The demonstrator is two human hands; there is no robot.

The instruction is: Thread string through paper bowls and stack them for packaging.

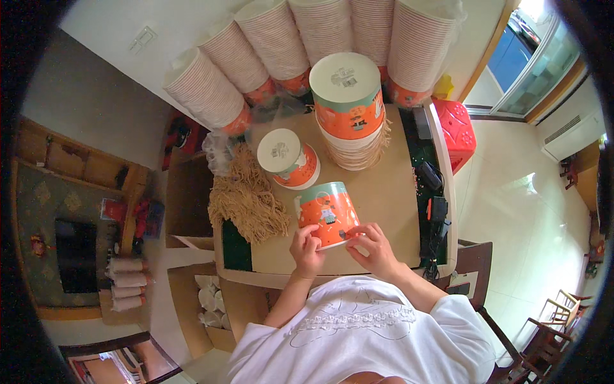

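Note:
An orange paper bucket (pixel 327 212) with a green band and printed figures lies tilted at the table's near side, its wide rim toward me. My left hand (pixel 307 251) grips the left part of that rim, fingers curled. At the right part of the rim, my right hand (pixel 372 248) pinches with thumb and fingertips; whether a cord end is between them is too small to see. Just beyond, a second paper bucket (pixel 298 173) stands upside down. Left of it lies a heap of tan twisted cords (pixel 246 195).
A tall upside-down stack of buckets (pixel 350 121) with cords hanging from it stands behind. Several wrapped bucket stacks (pixel 272 38) line the wall. Black chargers and cables (pixel 437 211) lie along the table's right edge. A red stool (pixel 455 131) and an open cardboard box (pixel 192 301) flank the table.

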